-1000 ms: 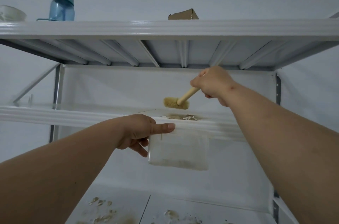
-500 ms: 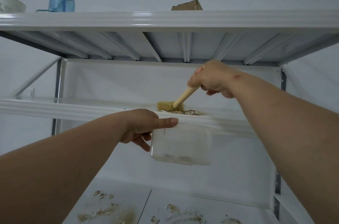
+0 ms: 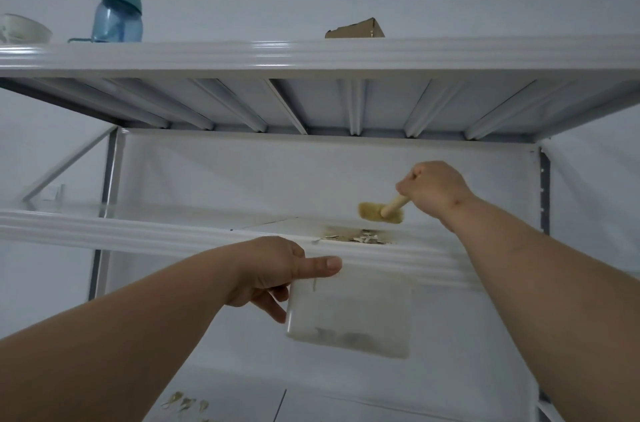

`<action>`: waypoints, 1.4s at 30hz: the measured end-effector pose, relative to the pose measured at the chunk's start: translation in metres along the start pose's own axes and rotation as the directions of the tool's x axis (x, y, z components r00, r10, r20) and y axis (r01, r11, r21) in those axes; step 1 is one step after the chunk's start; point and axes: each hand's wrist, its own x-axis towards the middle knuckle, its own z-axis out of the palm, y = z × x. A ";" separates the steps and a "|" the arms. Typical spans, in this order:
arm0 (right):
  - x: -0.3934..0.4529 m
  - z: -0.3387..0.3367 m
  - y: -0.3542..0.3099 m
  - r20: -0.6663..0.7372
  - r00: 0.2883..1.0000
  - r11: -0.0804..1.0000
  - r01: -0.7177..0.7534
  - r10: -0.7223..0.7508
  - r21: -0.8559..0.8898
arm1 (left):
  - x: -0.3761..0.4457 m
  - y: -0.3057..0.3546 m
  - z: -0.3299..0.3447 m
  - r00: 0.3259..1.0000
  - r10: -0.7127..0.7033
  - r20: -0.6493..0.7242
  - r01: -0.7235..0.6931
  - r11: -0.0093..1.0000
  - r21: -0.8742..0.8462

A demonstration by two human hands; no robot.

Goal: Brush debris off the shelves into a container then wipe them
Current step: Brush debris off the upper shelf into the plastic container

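Right hand (image 3: 434,191), right of centre: fist is wrapped round the wooden handle of the brush (image 3: 381,213). Bristle head is held clear above the middle shelf (image 3: 138,231), just up and right of the debris pile (image 3: 360,236); no contact is seen.

Debris pile is located on the middle shelf at its front edge, centre of frame, directly above the container (image 3: 349,312).

Left hand (image 3: 273,271), lower centre: the translucent container is gripped by its left side, with the thumb laid straight along the top rim against the shelf's front lip and the fingers curled under and behind the wall. Container is held just under the lip, tilted slightly; some bits are seen at its bottom.

Top shelf (image 3: 311,54), upper frame: a blue bottle (image 3: 117,15) with teal lid is seen at upper left, a pale bowl (image 3: 24,28) at the far left edge, and a cardboard box (image 3: 355,29) right of centre, partly hidden by the shelf edge.

Bottom shelf (image 3: 346,407), lower frame: more scattered debris (image 3: 185,401) is seen at lower left of centre.
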 end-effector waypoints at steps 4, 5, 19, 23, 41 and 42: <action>0.018 0.028 0.017 0.051 0.996 0.990 -0.063 0.069 -0.125 | 0.010 -0.004 -0.002 1.000 -0.008 0.021 0.008 1.000 0.007; 0.022 0.035 0.020 0.074 0.994 0.986 -0.074 0.085 -0.148 | 0.013 -0.005 -0.002 1.000 -0.010 0.022 0.010 1.000 0.009; 0.017 0.028 -0.033 0.244 0.968 0.998 -0.057 0.063 -0.033 | 0.019 -0.006 0.000 1.000 0.010 -0.013 -0.010 0.999 0.034; -0.005 0.008 -0.047 0.239 0.970 0.999 -0.049 0.047 0.003 | 0.017 -0.008 0.000 1.000 0.015 -0.006 -0.014 0.999 0.042; -0.067 -0.070 -0.076 0.256 0.967 0.998 -0.031 0.015 0.056 | -0.011 0.016 0.005 1.000 -0.013 -0.016 0.013 1.000 0.013; -0.069 -0.073 -0.077 0.257 0.966 0.998 -0.027 0.010 0.063 | -0.013 0.018 0.005 1.000 -0.012 -0.016 0.012 1.000 0.015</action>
